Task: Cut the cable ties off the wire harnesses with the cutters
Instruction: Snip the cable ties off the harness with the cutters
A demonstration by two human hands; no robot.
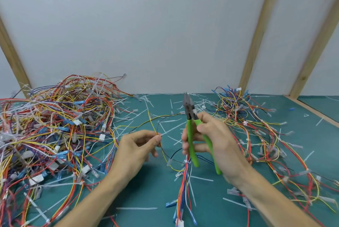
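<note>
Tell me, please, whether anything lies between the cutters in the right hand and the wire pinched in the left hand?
Nothing visible does. The cutters, held in the right hand, point upward, and only open air over the green mat separates them from the yellow wire that the left hand pinches.

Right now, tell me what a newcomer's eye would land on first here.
The green-handled cutters, held upright in the right hand at centre with the tip pointing up, stand out first. Next comes the big tangled pile of wire harnesses on the left of the teal mat, with a smaller pile at right. The left hand pinches a thin yellow wire, and cut white ties litter the mat.
</note>
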